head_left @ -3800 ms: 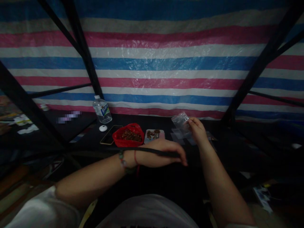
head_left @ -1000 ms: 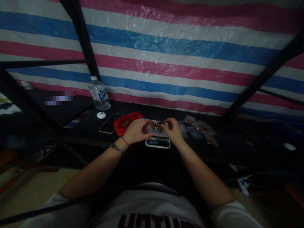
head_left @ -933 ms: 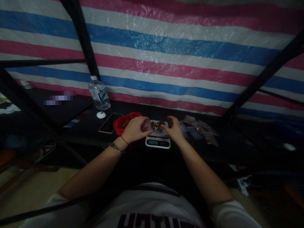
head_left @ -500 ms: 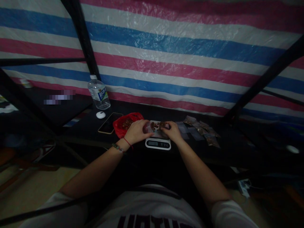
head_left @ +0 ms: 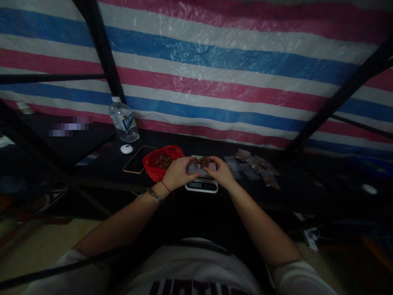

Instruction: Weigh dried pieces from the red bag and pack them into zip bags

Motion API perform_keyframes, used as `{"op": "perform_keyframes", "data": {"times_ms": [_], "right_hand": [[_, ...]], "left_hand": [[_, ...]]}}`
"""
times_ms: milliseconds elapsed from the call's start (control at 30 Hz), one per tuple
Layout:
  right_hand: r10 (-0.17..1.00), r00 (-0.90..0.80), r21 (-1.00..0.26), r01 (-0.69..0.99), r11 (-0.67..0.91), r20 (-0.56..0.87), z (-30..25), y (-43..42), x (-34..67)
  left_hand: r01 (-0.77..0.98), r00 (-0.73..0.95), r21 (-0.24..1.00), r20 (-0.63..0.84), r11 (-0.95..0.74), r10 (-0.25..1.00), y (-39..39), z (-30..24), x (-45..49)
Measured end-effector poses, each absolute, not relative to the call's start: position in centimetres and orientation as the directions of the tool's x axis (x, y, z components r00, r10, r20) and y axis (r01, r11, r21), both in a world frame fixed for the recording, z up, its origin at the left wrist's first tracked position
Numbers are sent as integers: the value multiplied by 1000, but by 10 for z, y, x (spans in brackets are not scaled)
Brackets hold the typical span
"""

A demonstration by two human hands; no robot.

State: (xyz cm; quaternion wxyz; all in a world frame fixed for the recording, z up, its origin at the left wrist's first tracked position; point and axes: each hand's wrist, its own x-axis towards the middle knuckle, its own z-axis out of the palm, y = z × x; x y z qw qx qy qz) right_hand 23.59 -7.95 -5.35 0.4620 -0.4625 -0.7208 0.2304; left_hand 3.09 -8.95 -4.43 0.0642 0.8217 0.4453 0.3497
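Clear little bag (head_left: 193, 167) held over the scale (head_left: 202, 185).

Left hand (head_left: 179, 173) pinches the bag above the scale; right hand (head_left: 220, 171) pinches brown bits (head_left: 204, 161) beside it. Red bag (head_left: 162, 160) full of brown bits sits just left, next to a phone (head_left: 138, 159), a mouse (head_left: 126, 149) and a bottle (head_left: 123, 120). Small filled packs (head_left: 256, 165) lie to the right on the dark table (head_left: 291, 188). Striped tarp (head_left: 215, 82) hangs behind.

No text is readable, even on the bottle label (head_left: 129, 121).

Dark table (head_left: 190, 205); scale (head_left: 202, 185), phone (head_left: 139, 159), bottle (head_left: 123, 121)
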Motion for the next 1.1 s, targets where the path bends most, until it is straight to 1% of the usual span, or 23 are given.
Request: {"op": "perform_keyframes", "data": {"times_ms": [133, 300, 467, 600, 667, 733, 800, 867, 1000, 1100], "right_hand": [[880, -222, -768, 429, 475, 420, -50, -86, 234], [885, -254, -796, 391, 462, 389, -50, -87, 234], [880, -333, -810, 371, 454, 340, -47, -88, 237], [877, -370, -855, 300, 424, 306, -49, -87, 239], [873, -386, -868, 268, 417, 300, -51, -86, 240], [869, -386, -862, 271, 428, 310, -52, -85, 240], [865, -364, -837, 297, 459, 345, -50, -86, 239], [858, -339, -819, 302, 487, 385, -47, -88, 237], [848, -294, -830, 228, 510, 441, -39, -96, 233], [828, -280, -807, 218, 548, 486, -36, -100, 233]], "left_hand": [[688, 353, 408, 534, -600, 768, -91, -43, 30], [690, 370, 390, 534, -610, 760, -92, -42, 30], [681, 386, 389, 529, -620, 756, -94, -41, 31], [687, 403, 371, 522, -625, 752, -95, -42, 32], [682, 410, 368, 523, -632, 747, -95, -44, 32], [669, 416, 376, 525, -641, 742, -94, -46, 33], [654, 406, 399, 531, -643, 743, -95, -49, 35], [625, 374, 451, 543, -637, 752, -96, -51, 38], [507, 296, 581, 576, -636, 762, -101, -56, 46], [455, 247, 626, 594, -633, 765, -104, -58, 50]]}}
